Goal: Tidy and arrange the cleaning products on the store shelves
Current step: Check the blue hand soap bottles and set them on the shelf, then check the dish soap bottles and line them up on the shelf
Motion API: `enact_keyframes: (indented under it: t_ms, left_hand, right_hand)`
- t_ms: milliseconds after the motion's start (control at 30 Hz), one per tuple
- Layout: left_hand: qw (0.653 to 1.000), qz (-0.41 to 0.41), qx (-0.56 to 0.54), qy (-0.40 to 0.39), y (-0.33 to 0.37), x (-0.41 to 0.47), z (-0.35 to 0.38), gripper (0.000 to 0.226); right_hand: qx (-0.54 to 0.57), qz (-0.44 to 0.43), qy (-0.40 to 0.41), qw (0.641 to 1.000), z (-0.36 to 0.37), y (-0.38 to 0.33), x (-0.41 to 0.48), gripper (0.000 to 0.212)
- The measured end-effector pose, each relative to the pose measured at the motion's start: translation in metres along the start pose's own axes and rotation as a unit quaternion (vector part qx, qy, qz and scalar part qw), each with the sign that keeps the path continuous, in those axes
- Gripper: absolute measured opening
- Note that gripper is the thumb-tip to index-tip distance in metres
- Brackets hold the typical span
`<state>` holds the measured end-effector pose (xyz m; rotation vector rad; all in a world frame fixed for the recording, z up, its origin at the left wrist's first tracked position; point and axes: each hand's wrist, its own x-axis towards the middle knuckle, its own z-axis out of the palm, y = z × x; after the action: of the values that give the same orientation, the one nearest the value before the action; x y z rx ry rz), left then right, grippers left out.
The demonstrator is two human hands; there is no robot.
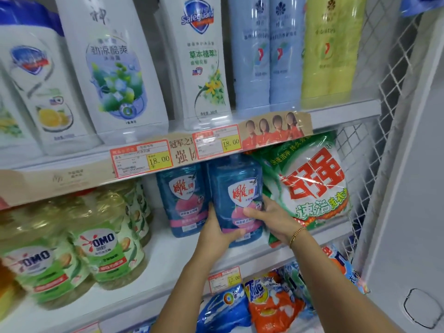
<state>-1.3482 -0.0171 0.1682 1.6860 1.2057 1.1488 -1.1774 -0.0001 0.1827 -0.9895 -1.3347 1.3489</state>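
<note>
Both hands are gripping 1 blue detergent bottle (236, 200), left hand (216, 228) curling round its lower edge, right hand (271, 217) clasping its side, at the middle shelf (168, 257) front between a matching bottle (182, 195) and a green powder bag (310, 179). Alignment appears underway; the next move is requiring squaring it beside its twin.

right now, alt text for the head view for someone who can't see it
A left hand and a right hand grip a blue bottle at the middle shelf, between a matching bottle and a green bag. OMO bottles stand to the left, and white bottles stand on the shelf above.
</note>
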Motion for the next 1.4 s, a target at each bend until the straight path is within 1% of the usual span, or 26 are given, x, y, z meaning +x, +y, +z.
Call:
enact_keyframes:
  t_ms: [67,167,233,333,467,533,567,600,633,667,700,733,767,800,833,867,900,933,967,1033,1100,1167,1233,1300,1333,1400]
  left_hand:
    - [1.0,-0.003,0.0,0.005,-0.003,0.001,0.003,0.079]
    - [1.0,-0.017,0.01,0.01,-0.006,0.002,0.005,0.085]
    - [0.999,-0.016,0.029,0.005,-0.006,0.005,0.005,0.088]
    - [0.999,-0.028,0.046,0.006,-0.005,0.007,0.005,0.089]
    - [0.998,-0.047,0.035,-0.001,-0.001,0.002,0.003,0.089]
    - [0.998,-0.052,0.036,-0.022,0.005,-0.005,-0.005,0.08]
    - [0.997,-0.052,0.046,-0.025,0.01,-0.012,-0.012,0.072]
    - [0.997,-0.05,0.06,-0.012,0.015,-0.019,-0.022,0.062]
    - [0.996,-0.042,0.073,0.017,0.019,-0.029,-0.035,0.052]
    - [0.994,-0.03,0.089,0.062,0.023,-0.04,-0.049,0.04]
    - [0.988,-0.015,0.102,0.114,0.026,-0.052,-0.065,0.03]
    - [0.979,0.002,0.109,0.171,0.028,-0.065,-0.081,0.023]
    - [0.968,0.018,0.109,0.226,0.029,-0.078,-0.098,0.02]
    - [0.954,0.023,0.11,0.277,0.028,-0.09,-0.114,0.02]
    - [0.94,0.021,0.116,0.319,0.026,-0.102,-0.129,0.023]
    - [0.928,0.011,0.125,0.351,0.019,-0.11,-0.142,0.028]
    - [0.92,-0.003,0.128,0.37,0.013,-0.117,-0.153,0.034]
    - [0.917,-0.022,0.128,0.377,0.006,-0.122,-0.162,0.04]
    - [0.919,-0.045,0.12,0.372,-0.001,-0.126,-0.168,0.045]
    - [0.931,-0.081,0.112,0.338,-0.012,-0.131,-0.176,0.051]
    - [0.948,-0.093,0.105,0.287,-0.021,-0.13,-0.176,0.05]
    - [0.955,-0.096,0.076,0.269,-0.028,-0.13,-0.174,0.055]
    - [0.954,-0.103,0.061,0.276,-0.034,-0.128,-0.176,0.064]
    - [0.953,-0.117,0.07,0.273,-0.039,-0.125,-0.182,0.075]
    - [0.954,-0.119,0.078,0.265,-0.041,-0.124,-0.185,0.077]
    - [0.956,-0.122,0.087,0.251,-0.044,-0.121,-0.187,0.075]
  right_hand:
    - [0.014,-0.001,0.005,1.0,0.001,0.003,0.003,0.067]
    - [0.033,-0.012,-0.003,0.999,0.0,0.006,0.008,0.094]
    - [0.036,-0.007,-0.011,0.999,-0.004,0.004,0.013,0.105]
    - [0.027,0.008,-0.033,0.999,-0.009,0.0,0.02,0.109]
    - [-0.017,0.023,-0.028,0.999,-0.009,-0.004,0.013,0.111]
    - [-0.07,0.038,-0.018,0.997,-0.005,-0.011,0.001,0.111]
    - [-0.118,0.051,-0.011,0.992,-0.003,-0.016,-0.006,0.105]
    - [-0.179,0.066,-0.006,0.982,-0.001,-0.025,-0.014,0.09]
    - [-0.256,0.083,0.0,0.963,0.002,-0.035,-0.022,0.067]
    - [-0.352,0.103,0.004,0.93,0.006,-0.047,-0.031,0.045]
    - [-0.452,0.117,-0.003,0.884,0.012,-0.06,-0.041,0.035]
    - [-0.545,0.121,-0.015,0.829,0.021,-0.072,-0.05,0.042]
    - [-0.595,0.118,-0.017,0.795,0.034,-0.082,-0.058,0.049]
    - [-0.613,0.103,-0.017,0.783,0.05,-0.09,-0.066,0.051]
    - [-0.61,0.079,-0.018,0.788,0.066,-0.091,-0.07,0.051]
    - [-0.594,0.052,-0.028,0.802,0.083,-0.09,-0.074,0.048]
    - [-0.56,0.023,-0.04,0.827,0.1,-0.083,-0.074,0.041]
    - [-0.521,0.0,-0.054,0.852,0.118,-0.074,-0.072,0.034]
    - [-0.489,-0.017,-0.067,0.87,0.135,-0.062,-0.069,0.033]
    - [-0.428,-0.032,-0.087,0.899,0.165,-0.038,-0.058,0.05]
    - [-0.356,-0.04,-0.08,0.93,0.191,-0.021,-0.048,0.065]
    - [-0.284,-0.038,-0.063,0.956,0.212,-0.015,-0.036,0.076]
    - [-0.218,-0.033,-0.059,0.973,0.229,-0.019,-0.021,0.082]
    - [-0.172,-0.03,-0.075,0.982,0.242,-0.026,-0.006,0.083]
    - [-0.156,-0.028,-0.085,0.984,0.247,-0.028,0.002,0.08]
    - [-0.145,-0.022,-0.099,0.984,0.252,-0.029,0.014,0.07]
